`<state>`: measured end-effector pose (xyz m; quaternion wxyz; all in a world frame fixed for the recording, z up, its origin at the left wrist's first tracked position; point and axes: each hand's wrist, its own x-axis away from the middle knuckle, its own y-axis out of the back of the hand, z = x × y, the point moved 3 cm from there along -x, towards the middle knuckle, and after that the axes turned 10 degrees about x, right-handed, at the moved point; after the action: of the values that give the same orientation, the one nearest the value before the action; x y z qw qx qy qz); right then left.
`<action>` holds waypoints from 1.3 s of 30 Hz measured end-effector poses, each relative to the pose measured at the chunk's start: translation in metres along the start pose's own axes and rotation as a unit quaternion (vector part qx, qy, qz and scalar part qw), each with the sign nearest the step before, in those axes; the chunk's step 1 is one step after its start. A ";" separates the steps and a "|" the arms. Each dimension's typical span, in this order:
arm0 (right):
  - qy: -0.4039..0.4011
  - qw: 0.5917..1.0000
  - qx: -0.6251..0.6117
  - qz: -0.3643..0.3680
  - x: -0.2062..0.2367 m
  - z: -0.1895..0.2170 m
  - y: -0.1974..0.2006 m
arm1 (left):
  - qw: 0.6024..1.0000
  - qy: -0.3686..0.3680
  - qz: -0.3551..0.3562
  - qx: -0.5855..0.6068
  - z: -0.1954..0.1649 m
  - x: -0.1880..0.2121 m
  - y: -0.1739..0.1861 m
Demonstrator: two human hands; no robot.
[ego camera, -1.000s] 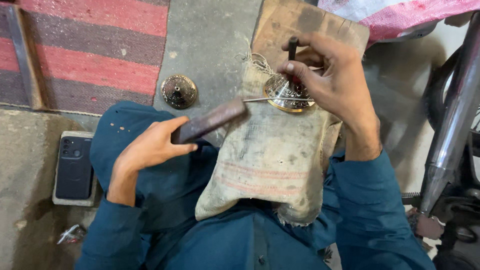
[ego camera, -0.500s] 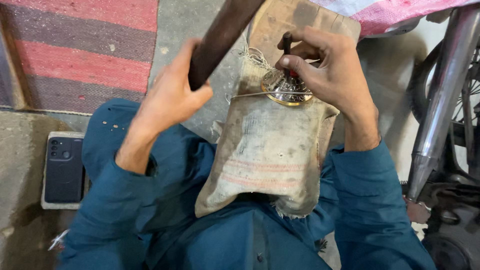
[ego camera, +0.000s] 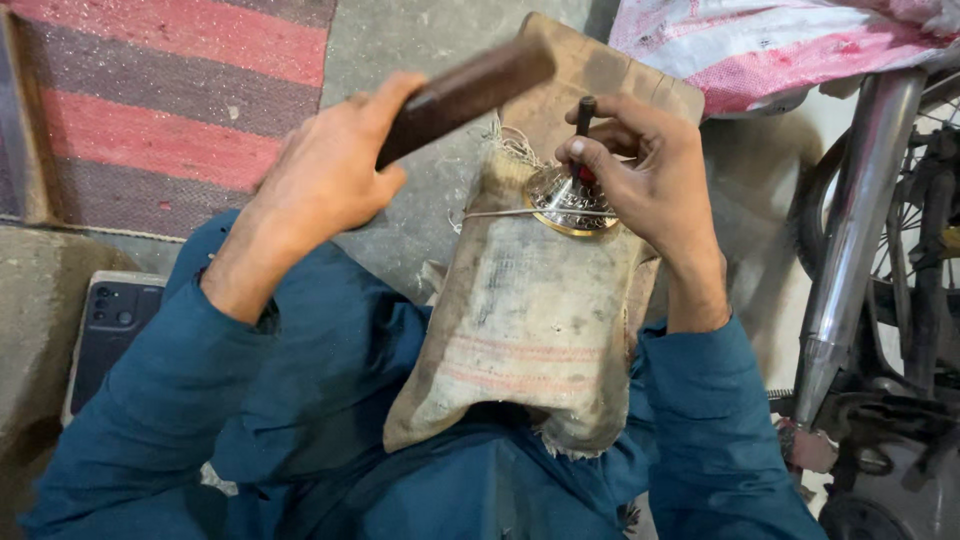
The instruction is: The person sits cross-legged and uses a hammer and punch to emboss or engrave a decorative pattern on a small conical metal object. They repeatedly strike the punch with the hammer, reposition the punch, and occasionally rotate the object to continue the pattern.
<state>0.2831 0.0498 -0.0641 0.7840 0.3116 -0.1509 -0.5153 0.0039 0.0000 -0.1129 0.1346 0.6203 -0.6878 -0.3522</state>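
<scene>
My left hand (ego camera: pixel 325 175) grips a dark wooden bar (ego camera: pixel 470 95), raised and slanting up to the right above the work. My right hand (ego camera: pixel 650 180) pinches a thin dark punch (ego camera: pixel 584 125), held upright with its tip on a round engraved metal disc (ego camera: pixel 562 203). The disc lies on a dirty burlap sack (ego camera: pixel 520 320) draped over a wooden board (ego camera: pixel 590 75) on my lap. The bar's far end hangs a little above and left of the punch's top, apart from it.
A dark phone (ego camera: pixel 105 330) lies on the concrete floor at the left. A red and grey striped rug (ego camera: pixel 150 110) covers the floor behind. A motorcycle's chrome exhaust pipe (ego camera: pixel 855 230) and wheel stand close at the right. A pink and white sack (ego camera: pixel 770 40) lies at top right.
My left hand swung the wooden bar up from beside the disc, then tipped it down toward the punch top. The right hand stays on the punch and disc.
</scene>
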 end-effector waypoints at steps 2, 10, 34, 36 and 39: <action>-0.006 1.000 0.020 -0.006 0.001 0.000 -0.001 | 0.996 0.030 0.005 0.087 0.000 -0.004 0.002; 0.006 0.996 0.087 -0.001 -0.001 0.006 0.002 | 0.994 -0.086 -0.025 -0.067 -0.018 -0.010 0.004; -0.001 0.999 0.043 0.008 -0.003 -0.005 0.001 | 0.989 -0.099 -0.061 -0.086 -0.022 -0.017 0.003; -0.016 0.999 0.036 0.008 -0.003 -0.007 0.001 | 0.997 -0.045 -0.025 0.061 -0.018 -0.017 0.003; 0.006 0.999 0.041 0.011 -0.004 -0.006 0.000 | 0.996 -0.079 -0.049 -0.018 -0.019 -0.014 0.003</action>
<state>0.2850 0.0549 -0.0677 0.7771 0.3447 -0.1703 -0.4983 0.0156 0.0077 -0.0937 0.0738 0.6210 -0.6584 -0.4187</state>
